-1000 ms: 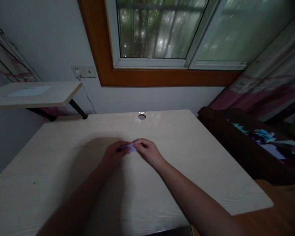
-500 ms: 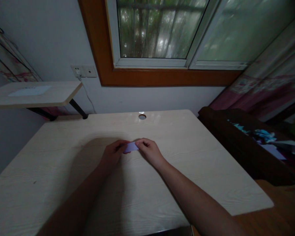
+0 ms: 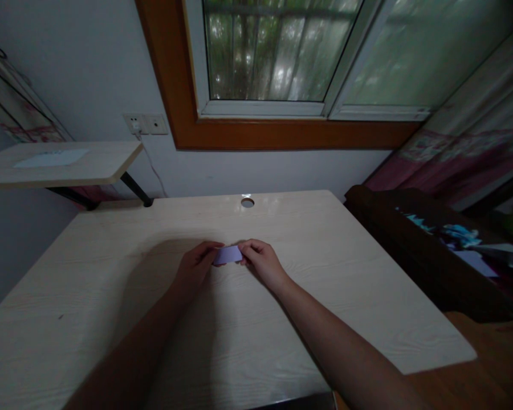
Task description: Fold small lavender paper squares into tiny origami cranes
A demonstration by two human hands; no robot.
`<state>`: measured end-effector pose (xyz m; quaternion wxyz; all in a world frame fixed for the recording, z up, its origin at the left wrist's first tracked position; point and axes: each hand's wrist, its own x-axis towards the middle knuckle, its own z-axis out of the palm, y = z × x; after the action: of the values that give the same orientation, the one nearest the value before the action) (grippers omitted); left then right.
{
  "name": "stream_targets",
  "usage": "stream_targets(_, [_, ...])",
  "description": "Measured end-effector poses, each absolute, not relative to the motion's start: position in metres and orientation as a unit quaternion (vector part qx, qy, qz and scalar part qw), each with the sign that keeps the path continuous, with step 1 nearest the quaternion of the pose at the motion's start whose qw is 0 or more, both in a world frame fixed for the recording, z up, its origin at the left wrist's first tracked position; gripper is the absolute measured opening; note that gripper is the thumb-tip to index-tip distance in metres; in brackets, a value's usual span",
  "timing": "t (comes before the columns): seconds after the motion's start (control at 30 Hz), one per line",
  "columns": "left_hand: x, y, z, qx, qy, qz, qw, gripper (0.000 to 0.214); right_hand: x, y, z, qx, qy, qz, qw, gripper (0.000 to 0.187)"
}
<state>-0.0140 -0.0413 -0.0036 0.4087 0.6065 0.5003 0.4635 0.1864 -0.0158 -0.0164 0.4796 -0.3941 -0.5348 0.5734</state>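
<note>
A small purple piece of paper (image 3: 228,254) is stretched between my two hands, over the middle of the pale wooden desk (image 3: 359,285). My left hand (image 3: 196,263) pinches its left end between thumb and fingers. At the right end, my right hand (image 3: 260,257) grips the paper's edge in the same way. Whether the paper is folded in layers I cannot tell. Its underside and the fingertips behind it are hidden.
A raised shelf (image 3: 119,154) on black legs stands at the desk's back left, with a white sheet (image 3: 51,158) on it. A cable hole (image 3: 247,203) is near the back edge. Dark furniture (image 3: 410,239) with cloth and papers stands right of the desk.
My right thumb has slid slightly outward to the right, so more of the purple paper shows. The left hand has barely moved.
</note>
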Motion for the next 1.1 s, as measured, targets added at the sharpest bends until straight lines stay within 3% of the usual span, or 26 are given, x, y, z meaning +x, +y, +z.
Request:
stream_targets(0.17, [-0.014,-0.042,-0.002,0.592,0.501,0.469,0.423,0.025,0.185,-0.016,-0.018,-0.394,-0.544,0.548,0.499,0.03])
stream_targets(0.3, [-0.013,-0.042,0.002,0.543,0.5,0.497,0.456,0.028,0.185,-0.023,-0.009,-0.378,-0.626,0.418,0.539,0.021])
stream_targets(0.47, [-0.014,-0.04,0.003,0.527,0.486,0.499,0.488,0.031,0.187,-0.03,0.001,-0.303,-0.787,0.242,0.48,0.03])
stream_targets(0.57, [-0.015,-0.038,0.001,0.534,0.476,0.489,0.5,0.031,0.188,-0.028,-0.001,-0.29,-0.82,0.19,0.455,0.025])
stream_targets(0.7, [-0.014,-0.038,0.001,0.549,0.483,0.469,0.494,0.03,0.19,-0.025,-0.003,-0.281,-0.823,0.175,0.462,0.014])
stream_targets(0.9, [-0.014,-0.042,0.008,0.648,0.477,0.482,0.347,0.027,0.19,-0.025,-0.007,-0.325,-0.793,0.213,0.469,0.008])
stream_targets(1.1, [-0.012,-0.042,0.005,0.714,0.453,0.447,0.292,0.017,0.19,-0.023,-0.009,-0.344,-0.773,0.25,0.47,0.007])
